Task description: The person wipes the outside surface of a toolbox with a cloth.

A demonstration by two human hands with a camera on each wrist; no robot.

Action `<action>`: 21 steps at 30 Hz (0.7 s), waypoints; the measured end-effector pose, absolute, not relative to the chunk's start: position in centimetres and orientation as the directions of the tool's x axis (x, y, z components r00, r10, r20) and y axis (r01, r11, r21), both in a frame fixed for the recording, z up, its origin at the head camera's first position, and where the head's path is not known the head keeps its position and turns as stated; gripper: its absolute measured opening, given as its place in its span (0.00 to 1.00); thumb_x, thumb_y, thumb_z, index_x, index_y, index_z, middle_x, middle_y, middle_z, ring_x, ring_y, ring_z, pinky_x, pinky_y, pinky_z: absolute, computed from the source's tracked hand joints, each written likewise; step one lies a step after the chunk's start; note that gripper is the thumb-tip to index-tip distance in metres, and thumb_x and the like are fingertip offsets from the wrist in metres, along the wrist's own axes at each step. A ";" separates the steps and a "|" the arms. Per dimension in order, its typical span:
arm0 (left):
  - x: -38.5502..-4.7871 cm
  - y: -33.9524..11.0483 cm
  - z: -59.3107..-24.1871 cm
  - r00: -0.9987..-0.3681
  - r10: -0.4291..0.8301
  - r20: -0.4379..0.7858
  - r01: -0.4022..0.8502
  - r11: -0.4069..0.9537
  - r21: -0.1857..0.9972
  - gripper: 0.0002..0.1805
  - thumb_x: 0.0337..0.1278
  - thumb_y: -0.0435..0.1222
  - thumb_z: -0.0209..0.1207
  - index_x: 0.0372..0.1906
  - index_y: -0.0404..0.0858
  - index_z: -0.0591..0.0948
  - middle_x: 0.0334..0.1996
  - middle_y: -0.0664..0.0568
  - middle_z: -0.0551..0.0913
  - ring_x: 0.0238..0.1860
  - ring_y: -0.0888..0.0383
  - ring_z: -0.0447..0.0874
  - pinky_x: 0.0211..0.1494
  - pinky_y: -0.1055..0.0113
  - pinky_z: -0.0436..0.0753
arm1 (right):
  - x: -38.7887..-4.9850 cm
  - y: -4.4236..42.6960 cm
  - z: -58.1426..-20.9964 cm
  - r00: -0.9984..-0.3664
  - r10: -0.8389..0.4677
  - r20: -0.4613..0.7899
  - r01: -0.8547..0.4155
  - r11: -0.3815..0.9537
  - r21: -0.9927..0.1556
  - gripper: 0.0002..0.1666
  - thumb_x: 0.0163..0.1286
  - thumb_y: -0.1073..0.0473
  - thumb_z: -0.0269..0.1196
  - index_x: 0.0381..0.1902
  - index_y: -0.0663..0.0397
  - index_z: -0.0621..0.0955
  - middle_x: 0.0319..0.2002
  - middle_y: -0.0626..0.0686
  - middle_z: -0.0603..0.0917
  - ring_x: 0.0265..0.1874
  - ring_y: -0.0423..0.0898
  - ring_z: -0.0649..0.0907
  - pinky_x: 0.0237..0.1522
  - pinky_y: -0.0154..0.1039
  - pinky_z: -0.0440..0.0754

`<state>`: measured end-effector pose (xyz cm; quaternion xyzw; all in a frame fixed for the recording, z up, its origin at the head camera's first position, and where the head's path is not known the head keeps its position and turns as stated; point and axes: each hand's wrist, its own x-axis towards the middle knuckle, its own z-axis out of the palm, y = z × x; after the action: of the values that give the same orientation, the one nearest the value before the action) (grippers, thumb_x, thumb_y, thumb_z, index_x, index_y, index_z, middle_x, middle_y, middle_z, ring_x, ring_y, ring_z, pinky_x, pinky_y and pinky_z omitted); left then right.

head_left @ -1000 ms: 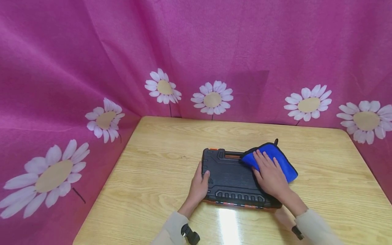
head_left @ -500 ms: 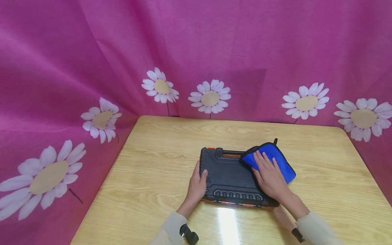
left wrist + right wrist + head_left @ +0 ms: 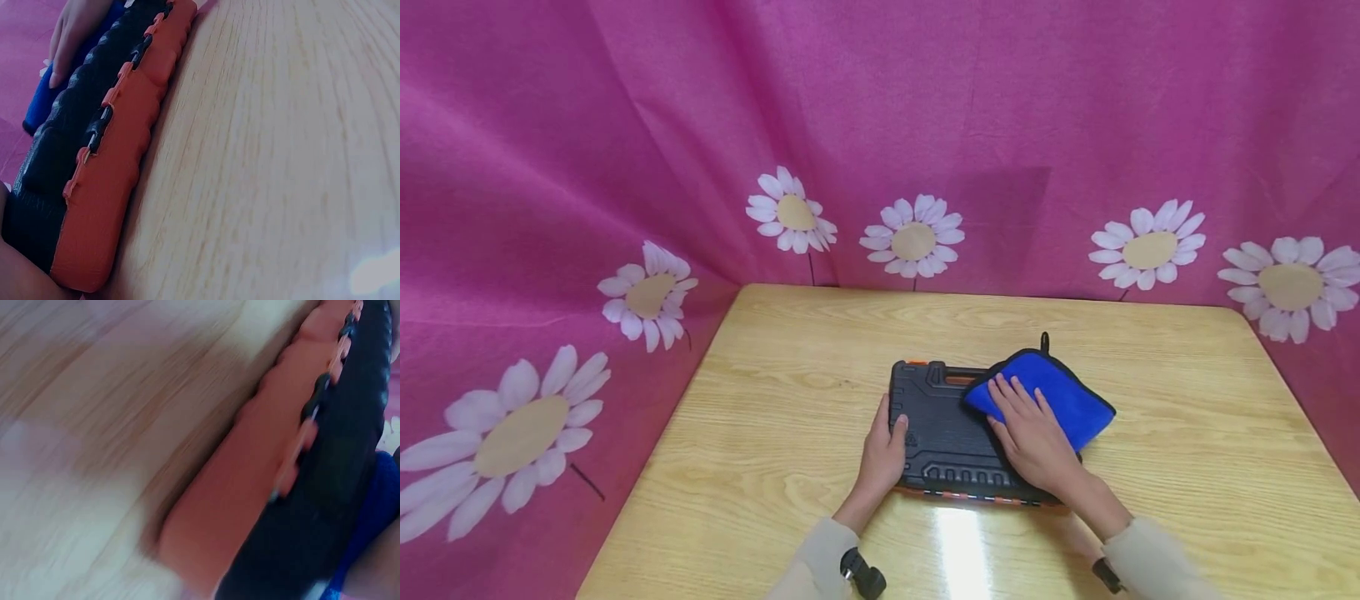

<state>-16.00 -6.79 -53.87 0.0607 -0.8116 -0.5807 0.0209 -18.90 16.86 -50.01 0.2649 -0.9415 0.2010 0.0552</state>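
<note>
A black hard plastic tool case (image 3: 936,429) with an orange underside lies flat on the wooden table, its handle toward the back. My left hand (image 3: 882,454) holds the case's left end, thumb on top and fingers along the side. Spread over the right part of the lid is a blue cloth (image 3: 1078,408) with black edging and a small loop. On that cloth my right hand (image 3: 1036,442) presses with straight fingers. The left wrist view shows the orange hinged side (image 3: 103,212) of the case. Blurred in the right wrist view is the same side (image 3: 250,462).
The wooden table (image 3: 790,400) carries the case and reflects a bright light near its front. Pink fabric (image 3: 1000,100) printed with large white daisies hangs along the back and sides. Dark straps (image 3: 865,575) show at both sleeves.
My right hand and the blue cloth have slid left across the lid, with the cloth turning slightly. The case and my left hand stay nearly where they were; the head view has shifted a little.
</note>
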 end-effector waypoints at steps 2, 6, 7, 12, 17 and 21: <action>-16.0 -6.8 -53.9 -0.993 -0.118 -0.028 -0.065 0.322 0.944 0.32 0.80 0.39 0.42 0.78 0.29 0.50 0.76 0.35 0.53 0.76 0.40 0.48 0.75 0.43 0.52 | -18.8 16.2 -50.0 -0.850 -0.487 0.200 -0.526 0.770 -0.362 0.32 0.79 0.57 0.53 0.74 0.66 0.64 0.74 0.66 0.62 0.74 0.64 0.57 0.71 0.65 0.48; -16.1 -6.8 -53.9 -0.992 -0.119 -0.036 -0.074 0.327 0.942 0.32 0.80 0.39 0.42 0.78 0.30 0.50 0.76 0.35 0.53 0.76 0.40 0.49 0.75 0.44 0.52 | -18.7 14.8 -49.9 -0.839 -0.510 0.187 -0.541 0.750 -0.380 0.32 0.79 0.56 0.53 0.75 0.66 0.63 0.74 0.64 0.61 0.75 0.63 0.56 0.72 0.65 0.47; -16.1 -6.8 -53.9 -0.992 -0.119 -0.042 -0.079 0.329 0.941 0.32 0.80 0.39 0.41 0.78 0.30 0.50 0.77 0.36 0.53 0.76 0.40 0.49 0.75 0.44 0.52 | -18.7 14.4 -49.9 -0.836 -0.515 0.187 -0.545 0.746 -0.382 0.32 0.79 0.56 0.53 0.75 0.66 0.63 0.74 0.64 0.61 0.75 0.62 0.56 0.72 0.65 0.47; -16.1 -6.7 -53.7 -0.990 -0.127 -0.069 -0.108 0.330 0.938 0.32 0.80 0.40 0.41 0.79 0.32 0.50 0.77 0.37 0.53 0.76 0.41 0.49 0.75 0.45 0.53 | -18.8 12.5 -50.0 -0.827 -0.531 0.185 -0.558 0.736 -0.384 0.33 0.79 0.55 0.54 0.75 0.65 0.64 0.74 0.63 0.61 0.75 0.61 0.56 0.72 0.64 0.47; -16.1 -6.7 -53.7 -0.990 -0.128 -0.052 -0.092 0.334 0.938 0.31 0.80 0.39 0.40 0.79 0.31 0.51 0.76 0.36 0.55 0.75 0.40 0.52 0.74 0.43 0.55 | -18.6 10.7 -50.0 -0.812 -0.555 0.177 -0.578 0.726 -0.372 0.33 0.79 0.54 0.54 0.75 0.64 0.64 0.74 0.62 0.62 0.75 0.60 0.56 0.72 0.63 0.48; -16.1 -6.7 -53.8 -0.992 -0.123 -0.026 -0.067 0.336 0.939 0.30 0.80 0.37 0.39 0.78 0.31 0.51 0.75 0.36 0.57 0.75 0.40 0.54 0.73 0.44 0.57 | -18.5 9.3 -49.8 -0.787 -0.587 0.188 -0.611 0.705 -0.360 0.32 0.78 0.54 0.55 0.74 0.64 0.65 0.74 0.63 0.63 0.74 0.61 0.57 0.72 0.63 0.49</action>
<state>-16.13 -6.67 -53.75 0.0582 -0.8171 -0.5731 0.0247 -18.47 9.32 -49.84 0.3246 -0.9228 0.2052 0.0296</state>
